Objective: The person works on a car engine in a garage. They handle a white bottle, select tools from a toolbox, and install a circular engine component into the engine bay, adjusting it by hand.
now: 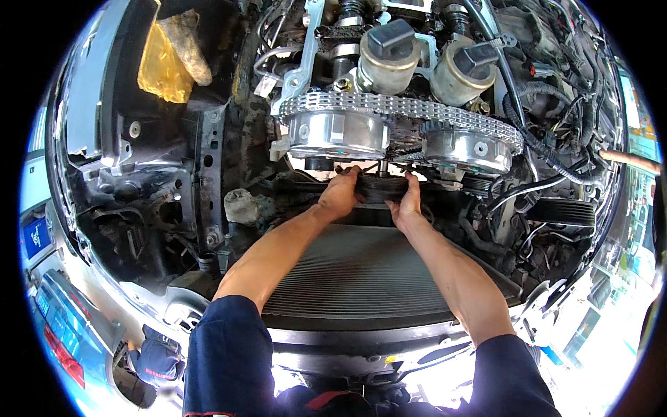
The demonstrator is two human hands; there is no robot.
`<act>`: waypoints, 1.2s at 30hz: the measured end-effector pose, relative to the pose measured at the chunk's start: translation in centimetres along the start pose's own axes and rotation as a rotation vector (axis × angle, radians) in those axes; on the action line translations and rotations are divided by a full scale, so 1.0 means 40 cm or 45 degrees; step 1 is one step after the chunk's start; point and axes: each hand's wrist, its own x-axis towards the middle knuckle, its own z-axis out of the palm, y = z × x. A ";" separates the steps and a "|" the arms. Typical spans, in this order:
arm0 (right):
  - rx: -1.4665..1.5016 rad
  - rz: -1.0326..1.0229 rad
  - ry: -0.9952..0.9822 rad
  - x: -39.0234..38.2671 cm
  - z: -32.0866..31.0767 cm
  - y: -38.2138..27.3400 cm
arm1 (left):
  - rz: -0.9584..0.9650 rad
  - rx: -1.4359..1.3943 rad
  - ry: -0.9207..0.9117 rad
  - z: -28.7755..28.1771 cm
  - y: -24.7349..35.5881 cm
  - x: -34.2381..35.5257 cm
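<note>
Together, a person's left hand [339, 194] and right hand [408, 205] grip a dark ribbed pulley [383, 188] from opposite sides, low at the front of an exposed engine. Fingers curl along its edges, though the shadowed gap hides some of the fingertips and how the pulley sits behind them cannot be told. Bare forearms [279, 254] reach over a finned radiator [354, 271] from dark blue sleeves [233, 351]. Just above the hands, a bright metal chain [396, 104] wraps a left silver chain wheel [338, 134] and a right silver chain wheel [467, 149], with the pulley below and between the two. Two pale round canisters, one left of centre [389, 64] and one farther right [463, 75], stand behind the chain, each topped by a black block. To the right hang black hoses [531, 187] and a ribbed black belt [564, 213]; a wooden handle [629, 161] juts in at the bay's edge. At upper left, a yellow wrapping [161, 66] lies beside a soiled, pale cloth-like item [185, 47]. Beyond the car's front, at lower left, another person [157, 359] in dark blue crouches near a blue car [66, 340].
</note>
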 end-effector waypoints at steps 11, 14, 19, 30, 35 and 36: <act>0.114 0.003 -0.083 0.019 -0.007 -0.015 | -0.075 0.102 -0.067 -0.031 0.068 -0.004; 0.088 -0.010 -0.026 0.000 0.007 -0.013 | -0.060 0.092 -0.049 -0.035 0.066 -0.006; 0.057 -0.066 -0.003 -0.014 0.033 -0.013 | -0.066 0.065 0.039 -0.014 0.039 -0.014; -0.191 -0.096 0.212 0.011 0.037 0.012 | -0.366 -0.236 0.121 0.055 0.035 -0.026; -0.111 -0.111 0.200 0.066 0.009 0.042 | -0.498 -0.283 0.039 0.115 -0.054 0.021; -0.109 -0.105 0.149 0.040 0.020 0.034 | -0.566 -0.252 0.101 0.130 -0.054 0.010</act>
